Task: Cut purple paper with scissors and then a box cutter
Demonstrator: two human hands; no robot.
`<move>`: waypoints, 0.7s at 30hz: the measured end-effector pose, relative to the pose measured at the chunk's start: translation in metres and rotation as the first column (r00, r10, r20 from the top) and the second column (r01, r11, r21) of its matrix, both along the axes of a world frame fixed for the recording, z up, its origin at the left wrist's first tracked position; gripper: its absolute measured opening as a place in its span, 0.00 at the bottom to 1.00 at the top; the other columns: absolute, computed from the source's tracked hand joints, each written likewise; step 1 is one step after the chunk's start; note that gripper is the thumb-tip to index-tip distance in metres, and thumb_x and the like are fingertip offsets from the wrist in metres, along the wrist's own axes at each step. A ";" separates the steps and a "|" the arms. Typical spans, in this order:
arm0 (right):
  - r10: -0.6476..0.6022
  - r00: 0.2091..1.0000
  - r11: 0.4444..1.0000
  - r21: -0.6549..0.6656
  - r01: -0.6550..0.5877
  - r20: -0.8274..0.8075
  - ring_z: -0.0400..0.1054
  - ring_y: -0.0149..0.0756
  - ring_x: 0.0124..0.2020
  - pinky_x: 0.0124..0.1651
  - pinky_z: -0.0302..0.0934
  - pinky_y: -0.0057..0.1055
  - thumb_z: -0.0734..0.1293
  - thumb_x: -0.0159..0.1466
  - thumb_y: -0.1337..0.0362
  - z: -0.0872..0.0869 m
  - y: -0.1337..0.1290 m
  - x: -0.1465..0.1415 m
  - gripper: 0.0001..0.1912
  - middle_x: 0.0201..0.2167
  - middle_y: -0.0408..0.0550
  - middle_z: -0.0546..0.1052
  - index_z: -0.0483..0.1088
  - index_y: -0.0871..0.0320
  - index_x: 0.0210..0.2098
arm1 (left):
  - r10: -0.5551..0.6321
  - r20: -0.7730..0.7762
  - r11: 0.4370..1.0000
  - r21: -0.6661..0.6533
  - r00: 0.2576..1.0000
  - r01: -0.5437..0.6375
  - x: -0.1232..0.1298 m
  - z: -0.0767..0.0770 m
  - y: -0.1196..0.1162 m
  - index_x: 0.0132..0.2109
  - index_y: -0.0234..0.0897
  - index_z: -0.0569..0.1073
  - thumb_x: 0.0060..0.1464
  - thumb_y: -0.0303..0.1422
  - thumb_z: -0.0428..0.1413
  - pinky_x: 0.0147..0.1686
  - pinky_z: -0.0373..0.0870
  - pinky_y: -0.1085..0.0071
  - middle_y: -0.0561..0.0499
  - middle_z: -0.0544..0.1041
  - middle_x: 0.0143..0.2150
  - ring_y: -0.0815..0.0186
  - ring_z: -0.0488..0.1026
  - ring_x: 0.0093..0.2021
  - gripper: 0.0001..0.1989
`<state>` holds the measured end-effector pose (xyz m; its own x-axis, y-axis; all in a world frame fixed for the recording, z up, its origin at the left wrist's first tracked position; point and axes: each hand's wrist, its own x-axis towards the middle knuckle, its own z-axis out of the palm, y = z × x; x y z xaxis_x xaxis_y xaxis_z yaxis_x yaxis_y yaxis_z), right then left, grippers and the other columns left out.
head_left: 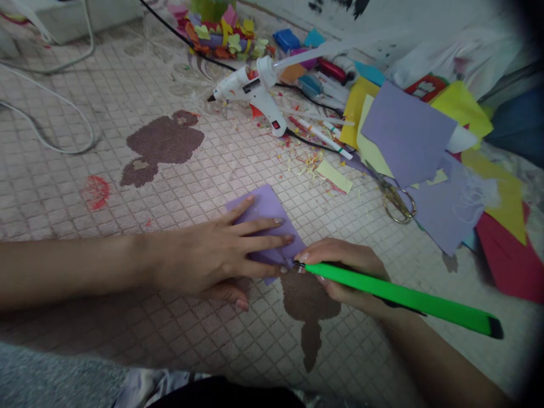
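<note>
A purple paper piece lies on the patterned tablecloth. My left hand rests flat on it with fingers spread, its thumb on the cloth below the paper. My right hand grips a long bright green tool with a dark tip and a black end cap. The tool's tip is at the paper's lower right edge, close to my left fingertips. Whether the tip touches the paper is too small to tell.
Beyond the paper lies a white glue gun with a black cord. Gold-handled scissors and coloured sheets are at the right. Paper scraps lie between. A decorated wreath stands at the back; a white cable curves at left.
</note>
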<state>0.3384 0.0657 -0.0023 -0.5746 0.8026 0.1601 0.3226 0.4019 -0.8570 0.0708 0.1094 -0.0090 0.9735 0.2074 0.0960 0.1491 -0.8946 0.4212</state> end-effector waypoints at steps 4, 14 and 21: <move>-0.015 1.000 1.000 0.012 0.015 0.002 0.73 0.33 0.39 0.41 0.68 0.29 0.64 0.55 0.76 -0.002 -0.002 0.000 0.16 0.38 0.47 0.78 0.73 0.57 0.42 | 0.000 -0.002 1.000 0.020 1.000 0.000 0.000 0.000 0.000 0.62 0.46 0.62 0.58 0.48 0.51 0.64 0.25 0.45 0.47 0.52 0.68 0.51 0.45 0.68 0.27; 0.004 1.000 1.000 -0.015 -0.005 -0.013 0.72 0.33 0.40 0.42 0.68 0.29 0.65 0.57 0.75 -0.002 -0.002 0.001 0.15 0.39 0.48 0.78 0.72 0.58 0.43 | -0.041 0.015 0.998 0.058 0.999 0.040 -0.002 -0.001 0.004 0.61 0.45 0.63 0.58 0.48 0.50 0.64 0.24 0.46 0.46 0.54 0.67 0.52 0.48 0.67 0.27; 0.019 0.999 0.999 0.043 -0.017 -0.045 0.72 0.33 0.41 0.42 0.68 0.30 0.66 0.55 0.77 -0.009 -0.002 0.003 0.18 0.39 0.48 0.78 0.73 0.58 0.44 | -0.071 0.048 0.997 -0.010 0.996 0.072 -0.001 0.000 0.011 0.61 0.45 0.63 0.58 0.44 0.52 0.65 0.27 0.48 0.47 0.53 0.68 0.54 0.47 0.68 0.25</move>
<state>0.3413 0.0642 -0.0117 -0.5806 0.7837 0.2208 0.2755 0.4442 -0.8525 0.0697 0.1206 -0.0093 0.9803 0.1388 0.1408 0.0643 -0.8972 0.4370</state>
